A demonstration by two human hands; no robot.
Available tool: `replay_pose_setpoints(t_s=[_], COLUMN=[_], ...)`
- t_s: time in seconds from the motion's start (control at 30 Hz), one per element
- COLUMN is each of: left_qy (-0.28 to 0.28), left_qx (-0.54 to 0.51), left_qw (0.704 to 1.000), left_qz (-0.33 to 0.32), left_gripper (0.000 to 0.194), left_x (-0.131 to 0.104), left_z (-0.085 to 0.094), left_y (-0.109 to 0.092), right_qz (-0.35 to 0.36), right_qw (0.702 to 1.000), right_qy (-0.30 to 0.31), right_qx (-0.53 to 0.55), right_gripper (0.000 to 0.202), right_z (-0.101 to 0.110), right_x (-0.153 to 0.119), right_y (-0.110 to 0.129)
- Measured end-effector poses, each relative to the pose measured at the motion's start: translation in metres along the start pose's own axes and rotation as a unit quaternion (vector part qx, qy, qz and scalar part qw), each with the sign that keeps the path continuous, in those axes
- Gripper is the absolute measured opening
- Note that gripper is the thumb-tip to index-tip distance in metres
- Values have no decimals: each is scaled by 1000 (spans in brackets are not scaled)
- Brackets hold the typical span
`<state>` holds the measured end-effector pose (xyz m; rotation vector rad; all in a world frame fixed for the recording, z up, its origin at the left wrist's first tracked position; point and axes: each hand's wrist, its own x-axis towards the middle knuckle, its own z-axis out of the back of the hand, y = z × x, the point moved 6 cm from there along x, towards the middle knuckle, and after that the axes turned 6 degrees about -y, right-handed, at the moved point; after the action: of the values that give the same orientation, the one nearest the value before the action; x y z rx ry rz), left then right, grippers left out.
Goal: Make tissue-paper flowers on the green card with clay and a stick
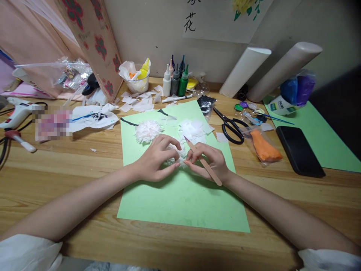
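A green sheet [180, 203] lies on the wooden table. On it are a ruffled white paper flower [148, 131] at the left and a cluster of white paper pieces [193, 130] at the right. Between and below them, a smaller white ruffled piece [178, 151] is partly covered by my fingers. My left hand [159, 160] curves round its left side, fingers bent and touching it. My right hand [207, 162] holds a flat wooden stick [207, 165], its purple tip up and left, while thumb and fingertip pinch at the piece's lower edge.
Black scissors [232, 128], an orange clay packet [263, 146] and a black phone [300, 150] lie to the right. Paint bottles [175, 82], a plastic cup [138, 81] and paper scraps [141, 101] stand or lie behind. A glue gun [17, 113] is at the far left.
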<state>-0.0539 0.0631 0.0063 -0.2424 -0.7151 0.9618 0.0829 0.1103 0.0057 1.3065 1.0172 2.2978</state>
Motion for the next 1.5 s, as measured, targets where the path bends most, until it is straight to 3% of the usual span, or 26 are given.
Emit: replay_pose_setpoints(t_s=[0.1,0.17,0.3,0.4,0.57,0.8,0.93,1.07,1.2,1.37,1.43,1.5], left_qy=[36,36,36,38,41,-43,-71,-60,-40,-28,-35,-41], left_qx=[-27,-24,-5,-6,-45,-94,-116,-122,-109,-100,-98,-97], left_qw=[998,998,999,999,998,993,987,988,993,994,994,993], left_qz=[-46,-41,-12,-15,-35,47,85,71,33,11,27,46], left_gripper=[7,8,12,10,6,14,15,14,11,13,14,15], left_x=[-1,-1,0,1,1,3,4,4,4,3,3,3], left_z=[-2,-2,-4,-4,1,14,15,15,11,8,10,11], left_y=[-7,-6,-1,-2,-7,6,14,12,6,4,5,8], right_qz=[22,19,-30,-57,-41,-25,-44,-67,-47,-28,-50,-93], right_qw=[1000,999,995,995,996,991,996,998,999,998,999,992], right_qy=[-16,-36,-79,-32,72,132,71,-9,21,50,13,-72], right_qx=[11,18,59,70,42,11,24,10,-4,1,-1,-34], right_gripper=[17,16,38,51,51,43,33,14,29,14,13,12], right_z=[4,8,16,12,0,-7,0,6,-4,-9,0,18], right_x=[-2,-3,-8,-11,-8,-7,-9,-6,-1,-4,-2,2], right_y=[3,3,-4,-6,-4,-4,-6,-9,-3,-2,-11,-24])
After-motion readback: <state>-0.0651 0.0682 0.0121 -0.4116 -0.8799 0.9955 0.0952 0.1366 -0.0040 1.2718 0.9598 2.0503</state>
